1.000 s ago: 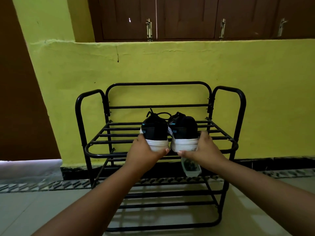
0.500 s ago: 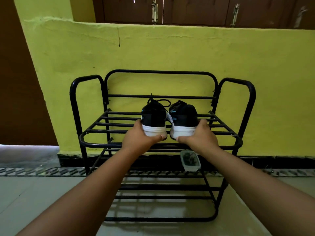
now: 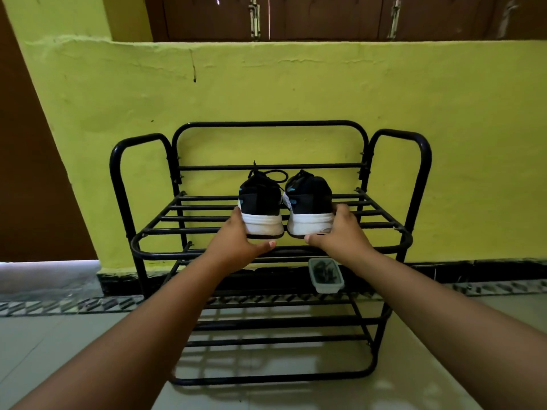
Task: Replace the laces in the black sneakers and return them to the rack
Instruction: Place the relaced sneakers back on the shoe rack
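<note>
Sneakers side by side on the top shelf of the black rack, heels toward us! Our left hand grips the left sneaker at its white heel, thumb underneath, while our right hand clasps the right sneaker likewise. Laces show up front.
</note>
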A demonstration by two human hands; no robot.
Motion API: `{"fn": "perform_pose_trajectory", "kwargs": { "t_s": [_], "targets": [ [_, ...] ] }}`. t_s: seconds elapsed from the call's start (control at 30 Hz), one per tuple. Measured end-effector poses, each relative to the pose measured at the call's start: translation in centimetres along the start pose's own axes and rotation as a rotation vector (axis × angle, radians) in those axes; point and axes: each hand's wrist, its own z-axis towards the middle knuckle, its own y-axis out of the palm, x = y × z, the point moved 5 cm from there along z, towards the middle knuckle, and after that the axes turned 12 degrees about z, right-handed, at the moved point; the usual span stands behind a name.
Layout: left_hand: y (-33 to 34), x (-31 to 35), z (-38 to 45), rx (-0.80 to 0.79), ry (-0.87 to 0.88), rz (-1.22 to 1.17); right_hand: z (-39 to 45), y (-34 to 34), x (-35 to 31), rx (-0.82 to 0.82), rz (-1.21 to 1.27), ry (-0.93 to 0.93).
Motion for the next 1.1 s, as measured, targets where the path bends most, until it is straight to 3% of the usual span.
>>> {"fn": "perform_pose_trajectory", "kwargs": {
  "t_s": [0.13,0.23,0.3,0.47,0.57,0.67,0.8,0.97,1.1],
  "targets": [
    [-1.8,0.6,-2.2,0.159,-0.031,0.056,-1.8,-1.9,-1.4,-0.016,-0.083,-0.078],
    [-4.1,2.7,-4.3,0.359,0.059,-0.019,-3.6,-3.9,-3.0,-0.014,-0.116,-0.146],
    [-5.1,4.6,-5.6,0.383,0.113,-0.102,-5.1,-5.3,-3.8,-0.016,-0.084,-0.176],
    [-5.0,9.8,-8.8,0.179,0.188,-0.261,-10.1,-8.3,-5.1,-0.084,-0.006,-0.198],
    [-4.4,12.7,-10.4,-0.019,0.230,-0.291,-12.7,-10.7,-4.7,-0.139,0.014,-0.171],
    [-4.4,15.6,-12.0,-0.195,0.266,-0.213,-15.3,-13.5,-3.7,-0.247,-0.128,-0.104],
    [-5.0,18.6,-15.5,-0.307,0.301,-0.238,-19.2,-18.0,-3.0,-0.312,-0.223,-0.026],
    [-4.2,20.9,-20.2,-0.493,0.243,-0.504,-24.3,-22.5,-1.7,-0.313,-0.200,0.058],
    [-1.4,22.4,-23.2,-0.558,0.241,-0.470,-27.8,-24.3,1.2,-0.333,-0.240,0.142]
  ]
}}
